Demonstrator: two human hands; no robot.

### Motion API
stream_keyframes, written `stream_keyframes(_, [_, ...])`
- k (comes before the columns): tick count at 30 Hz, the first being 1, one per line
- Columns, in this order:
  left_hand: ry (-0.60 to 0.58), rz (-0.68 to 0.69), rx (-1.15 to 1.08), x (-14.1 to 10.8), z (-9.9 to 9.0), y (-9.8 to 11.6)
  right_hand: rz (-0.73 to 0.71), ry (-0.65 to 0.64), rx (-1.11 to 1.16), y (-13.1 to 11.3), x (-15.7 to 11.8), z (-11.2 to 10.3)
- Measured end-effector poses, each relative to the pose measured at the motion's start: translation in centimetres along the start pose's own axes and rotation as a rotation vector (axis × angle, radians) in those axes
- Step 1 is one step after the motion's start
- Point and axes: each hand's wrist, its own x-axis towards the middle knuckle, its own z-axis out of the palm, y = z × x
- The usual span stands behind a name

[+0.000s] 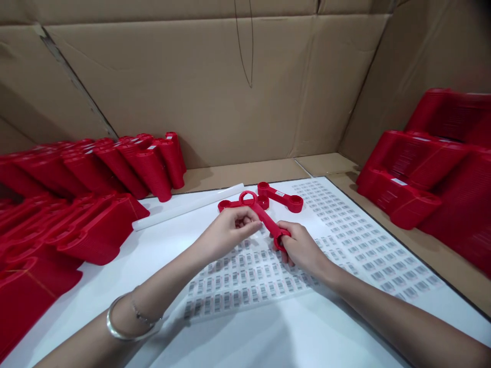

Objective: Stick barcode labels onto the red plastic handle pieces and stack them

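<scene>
My right hand [297, 244] is closed around the lower ring end of a red plastic ring wrench [268, 221], which is tilted with its other ring pointing away to the left. Close by its shaft, my left hand [235, 229] has thumb and fingers pinched together. Whatever may be between those fingertips is too small to make out. Below both hands lies a sheet of barcode labels [245, 278]. Just beyond them, a labelled red wrench [282, 197] rests on the white table, and another red wrench [226, 204] is partly hidden behind my left hand and the held one.
Stacked red wrenches [141, 166] crowd the left side, with more red stacks [410, 168] at the right. A white tube [187, 207] lies diagonally on the table [230, 337]. More barcode labels [368, 245] spread to the right. Cardboard walls [192, 92] enclose the back.
</scene>
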Motion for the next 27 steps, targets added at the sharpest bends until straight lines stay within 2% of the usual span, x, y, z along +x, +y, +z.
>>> stream_keyframes(2, [0.096, -0.057, -0.077, 0.1, 0.2, 0.2, -0.026, -0.003, 0.004, -0.2, -0.4, 0.3])
stream_keyframes(5, [0.147, -0.094, -0.103, 0.1, 0.6, 0.2, -0.038, -0.009, 0.015, -0.5, -0.9, 0.7])
stream_keyframes(18, [0.186, -0.157, -0.18, -0.3, 1.2, 1.3, -0.046, -0.022, 0.118, -0.7, -1.4, 1.1])
stream_keyframes(27, [0.17, -0.112, -0.145, -0.4, 1.3, 0.9, -0.04, -0.04, 0.147, -0.7, -1.4, 1.2])
